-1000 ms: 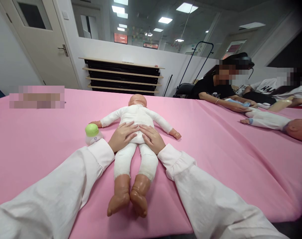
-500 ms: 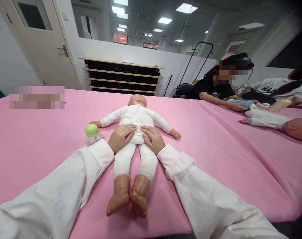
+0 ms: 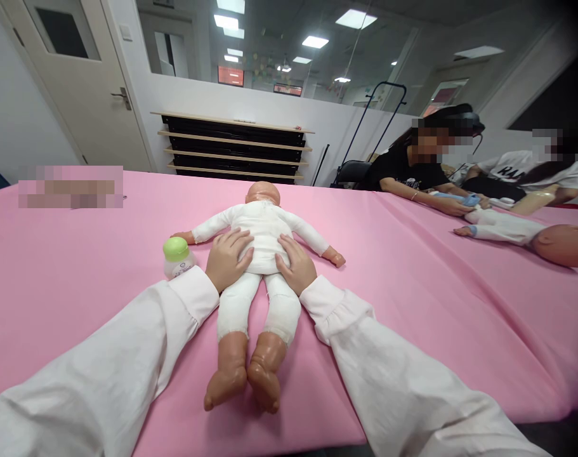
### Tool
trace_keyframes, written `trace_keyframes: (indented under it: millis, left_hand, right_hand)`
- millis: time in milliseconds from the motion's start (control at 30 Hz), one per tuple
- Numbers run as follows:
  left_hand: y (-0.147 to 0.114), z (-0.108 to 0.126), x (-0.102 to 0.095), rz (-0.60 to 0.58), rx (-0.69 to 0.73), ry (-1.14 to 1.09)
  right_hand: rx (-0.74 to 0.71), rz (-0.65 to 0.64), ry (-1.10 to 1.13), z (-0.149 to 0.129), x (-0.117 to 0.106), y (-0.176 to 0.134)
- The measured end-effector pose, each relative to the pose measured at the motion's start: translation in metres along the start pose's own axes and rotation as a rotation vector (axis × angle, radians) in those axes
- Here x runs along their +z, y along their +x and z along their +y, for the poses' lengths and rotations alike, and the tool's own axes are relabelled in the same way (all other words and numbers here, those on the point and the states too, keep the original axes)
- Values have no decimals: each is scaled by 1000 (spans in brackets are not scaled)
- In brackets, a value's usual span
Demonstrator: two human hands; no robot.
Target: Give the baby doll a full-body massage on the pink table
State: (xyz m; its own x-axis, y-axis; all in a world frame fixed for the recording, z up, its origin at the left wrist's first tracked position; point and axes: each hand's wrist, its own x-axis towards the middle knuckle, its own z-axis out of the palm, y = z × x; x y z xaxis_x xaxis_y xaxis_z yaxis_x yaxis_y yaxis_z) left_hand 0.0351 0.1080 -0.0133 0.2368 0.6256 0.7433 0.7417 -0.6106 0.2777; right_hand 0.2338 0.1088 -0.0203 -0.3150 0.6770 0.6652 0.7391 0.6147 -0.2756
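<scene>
A baby doll (image 3: 262,222) with a white cloth body lies on the pink-covered table (image 3: 393,317), its head at the far end and its brown feet toward me. My left hand (image 3: 229,259) rests open on the left side of the doll's lower trunk, fingers spread. On the right side of the trunk lies my right hand (image 3: 295,263), also open, with its fingers apart. Between the two hands the white cloth shows. Just left of my left hand stands a small jar (image 3: 177,255) with a green lid, near the doll's left-side arm.
A person in a black top (image 3: 407,168) handles another doll (image 3: 521,228) at the table's right side. Beyond sits a second person in white (image 3: 512,166). Shelves (image 3: 236,146) stand against the far wall. A blurred-out patch (image 3: 70,187) covers something at the far left.
My hands have moved apart toward the doll's sides, and their fingers have spread. The other doll at the right has shifted slightly left.
</scene>
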Motion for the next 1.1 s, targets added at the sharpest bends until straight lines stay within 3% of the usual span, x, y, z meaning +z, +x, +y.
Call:
trace_keyframes:
  millis: [133,233,367,567,733,867,967,1100]
  left_hand:
    - [0,2,-2,19,252,-117]
    - [0,1,0,-3,334,-183]
    - [0,-2,2,-117,280,-185]
    - [2,-3,2,-290,53,-76]
    - [0,-7,7,-191,-115,-12]
    - [-3,-9,8,-51,-131,12]
    - [-2,-7,8,11,-97,59]
    - [0,-2,6,21,-87,66]
  right_hand:
    - [-249,11,54,-9,-7,2]
    - [-335,-44,73,-11,-8,4]
    - [-268,-140,56,-7,-7,4]
    - [-101,-223,55,-2,-5,6]
    - [89,-180,43,4,3,3]
    - [164,-90,-27,5,3,0]
    - [51,-60,-55,0,-4,4]
    - [-150,-315,8,-9,-11,29]
